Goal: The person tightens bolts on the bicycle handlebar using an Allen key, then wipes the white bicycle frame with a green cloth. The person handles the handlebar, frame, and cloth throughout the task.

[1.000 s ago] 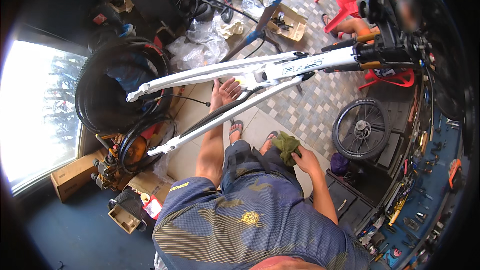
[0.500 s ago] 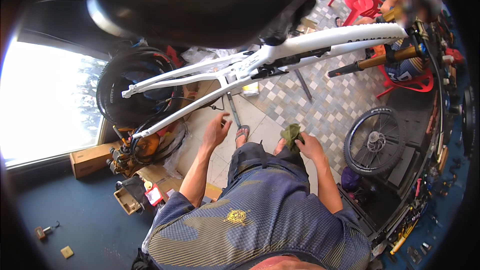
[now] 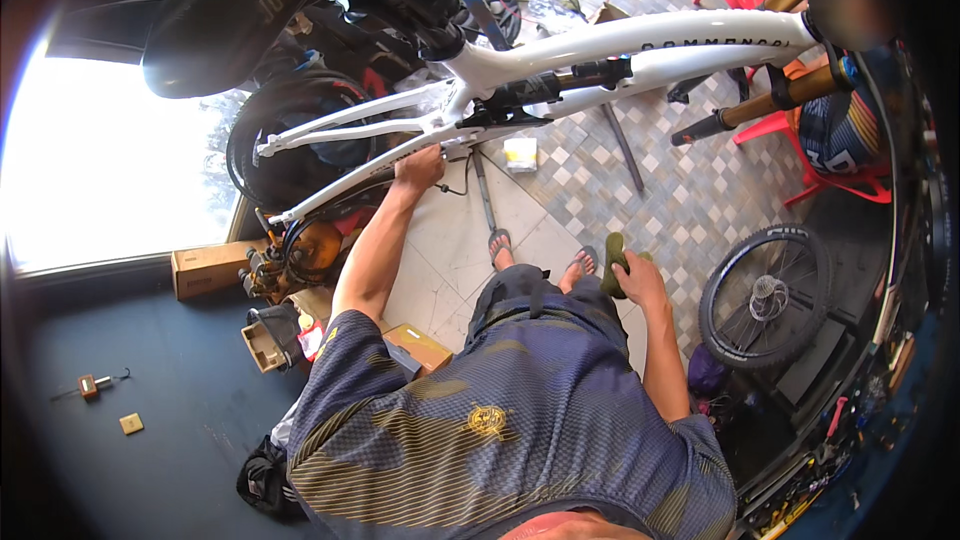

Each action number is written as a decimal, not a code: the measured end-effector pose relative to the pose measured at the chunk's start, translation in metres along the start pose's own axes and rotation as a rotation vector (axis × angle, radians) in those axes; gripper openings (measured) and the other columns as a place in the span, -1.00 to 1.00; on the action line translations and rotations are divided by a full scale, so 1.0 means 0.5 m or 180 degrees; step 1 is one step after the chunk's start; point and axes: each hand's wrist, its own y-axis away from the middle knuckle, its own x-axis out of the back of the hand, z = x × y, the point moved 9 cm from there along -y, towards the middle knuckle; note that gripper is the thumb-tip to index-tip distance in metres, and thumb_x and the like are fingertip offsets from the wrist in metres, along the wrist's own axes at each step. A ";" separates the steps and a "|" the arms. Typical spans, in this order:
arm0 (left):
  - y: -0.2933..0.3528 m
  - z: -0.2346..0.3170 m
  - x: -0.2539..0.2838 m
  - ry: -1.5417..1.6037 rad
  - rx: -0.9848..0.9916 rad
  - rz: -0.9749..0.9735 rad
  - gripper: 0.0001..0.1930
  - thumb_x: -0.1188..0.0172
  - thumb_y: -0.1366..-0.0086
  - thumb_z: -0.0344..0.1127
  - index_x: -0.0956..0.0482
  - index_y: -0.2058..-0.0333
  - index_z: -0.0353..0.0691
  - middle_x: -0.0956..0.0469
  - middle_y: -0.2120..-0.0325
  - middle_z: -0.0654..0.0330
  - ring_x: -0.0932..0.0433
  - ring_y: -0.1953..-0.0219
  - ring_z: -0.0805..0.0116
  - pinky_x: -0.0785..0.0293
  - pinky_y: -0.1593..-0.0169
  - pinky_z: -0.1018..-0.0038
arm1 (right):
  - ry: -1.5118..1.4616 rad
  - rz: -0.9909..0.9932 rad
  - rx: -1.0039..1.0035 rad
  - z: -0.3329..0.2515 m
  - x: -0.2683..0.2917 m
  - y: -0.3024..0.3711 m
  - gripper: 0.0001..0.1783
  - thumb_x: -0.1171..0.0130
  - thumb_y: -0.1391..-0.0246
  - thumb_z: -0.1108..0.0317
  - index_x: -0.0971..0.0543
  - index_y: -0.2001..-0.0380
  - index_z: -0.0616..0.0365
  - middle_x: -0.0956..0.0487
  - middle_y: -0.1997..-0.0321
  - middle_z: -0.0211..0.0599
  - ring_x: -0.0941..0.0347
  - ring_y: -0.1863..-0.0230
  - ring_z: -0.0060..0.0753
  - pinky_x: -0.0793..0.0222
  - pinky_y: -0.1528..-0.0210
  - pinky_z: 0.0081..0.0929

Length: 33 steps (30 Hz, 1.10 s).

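Observation:
A white bicycle frame [image 3: 575,48] hangs across the view, with a black saddle [image 3: 235,15] at its upper left and a gold fork [image 3: 775,105] at its right end. My left hand [image 3: 420,168] is closed around the frame's lower rear tube, near the pedal-axle area; its fingertips are partly hidden behind the tube. Low on the right, away from the frame, my right hand [image 3: 642,280] grips a folded olive-green cloth [image 3: 616,262]. A dark rear shock [image 3: 545,92] sits inside the frame.
A wheel with a cassette [image 3: 765,295] leans at the right beside dark trays and tools. Tyres [image 3: 290,140] stand at the left behind the frame, above a cardboard box [image 3: 212,270]. A person sits on a red chair [image 3: 845,185] by the fork. A stand leg [image 3: 484,190] reaches the floor.
My left hand has gone from hanging free below the frame up onto its rear tube. My right hand still holds the cloth, slightly farther right. The view has shifted, showing more saddle and floor.

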 end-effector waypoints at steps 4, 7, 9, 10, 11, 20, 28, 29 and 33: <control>0.003 0.007 -0.035 0.0162 0.0324 -0.0399 -0.63 -0.17 -0.17 -0.25 -0.52 0.05 -0.24 -0.69 0.34 -0.05 -0.70 0.29 -0.07 -0.65 0.20 0.08 | -0.0029 -0.0188 0.0056 0.010 -0.013 0.016 -0.60 -0.17 -0.22 0.08 -0.54 0.10 0.21 -0.65 0.26 0.19 -0.56 0.12 0.33 -0.43 0.07 0.14; 0.009 0.010 -0.051 0.0253 0.0940 -0.1263 -0.60 -0.18 -0.17 -0.23 -0.49 0.03 -0.24 -0.68 0.35 -0.11 -0.70 0.26 -0.09 -0.65 0.21 0.06 | -0.0068 -0.0379 0.0032 0.016 -0.023 0.015 -0.59 -0.20 -0.20 0.08 -0.55 0.07 0.20 -0.64 0.21 0.19 -0.56 0.09 0.32 -0.43 0.07 0.09; 0.020 0.018 -0.027 0.0543 0.1339 -0.1467 -0.50 -0.20 -0.25 -0.12 -0.42 -0.09 -0.26 -0.68 0.29 -0.21 -0.69 0.17 -0.17 -0.62 0.07 0.02 | 0.0036 -0.0461 0.0096 0.008 -0.025 0.007 -0.59 -0.20 -0.21 0.08 -0.55 0.06 0.19 -0.65 0.21 0.18 -0.56 0.08 0.32 -0.44 0.07 0.10; 0.028 0.017 -0.024 0.0657 0.1532 -0.1612 -0.45 -0.21 -0.27 -0.08 -0.40 -0.14 -0.26 -0.68 0.27 -0.24 -0.68 0.14 -0.18 -0.61 0.02 0.01 | 0.0089 -0.0494 0.0121 0.004 -0.024 0.002 -0.59 -0.20 -0.21 0.08 -0.55 0.06 0.19 -0.65 0.20 0.18 -0.56 0.08 0.32 -0.44 0.07 0.10; 0.039 0.014 -0.021 0.0776 0.1725 -0.1755 -0.40 -0.21 -0.29 -0.04 -0.37 -0.19 -0.27 -0.68 0.25 -0.26 -0.67 0.11 -0.19 -0.59 -0.03 0.00 | 0.0128 -0.0500 0.0161 -0.003 -0.024 -0.005 -0.59 -0.20 -0.21 0.08 -0.55 0.06 0.19 -0.65 0.20 0.18 -0.56 0.08 0.32 -0.44 0.07 0.10; 0.057 -0.006 0.251 0.1834 0.1780 -0.0694 -0.64 -0.25 -0.36 -0.07 -0.67 0.44 -0.29 -0.56 0.63 -0.09 -0.56 0.52 -0.06 -0.42 0.37 0.11 | 0.0430 -0.0388 0.0374 -0.104 -0.028 -0.048 -0.60 -0.19 -0.23 0.09 -0.55 0.06 0.18 -0.64 0.17 0.20 -0.55 0.05 0.32 -0.43 0.03 0.11; 0.208 -0.300 0.448 0.1285 0.2193 0.0852 -0.71 -0.28 -0.33 -0.25 -0.64 0.03 -0.20 -0.65 0.35 0.07 -0.66 0.29 0.12 -0.57 0.15 0.25 | 0.0724 -0.0529 0.0686 -0.286 -0.141 -0.059 -0.54 -0.17 -0.24 0.04 -0.54 -0.01 0.18 -0.67 0.14 0.18 -0.57 0.04 0.31 -0.45 -0.01 0.12; 0.232 -0.336 0.442 0.1215 0.2165 0.0803 -0.72 -0.28 -0.32 -0.25 -0.65 0.05 -0.21 -0.66 0.34 0.06 -0.67 0.28 0.11 -0.57 0.14 0.24 | 0.0716 -0.0583 0.0714 -0.316 -0.160 -0.058 -0.54 -0.17 -0.24 0.04 -0.54 -0.01 0.19 -0.67 0.13 0.17 -0.56 0.03 0.31 -0.45 -0.02 0.12; 0.299 -0.430 0.406 0.1153 0.2231 0.0723 -0.76 -0.27 -0.34 -0.24 -0.71 0.15 -0.27 -0.71 0.31 -0.01 -0.71 0.28 0.13 -0.60 0.13 0.27 | 0.0713 -0.0802 0.0889 -0.449 -0.232 -0.040 -0.56 -0.15 -0.25 0.04 -0.53 0.06 0.22 -0.66 0.16 0.14 -0.55 0.04 0.30 -0.44 -0.01 0.10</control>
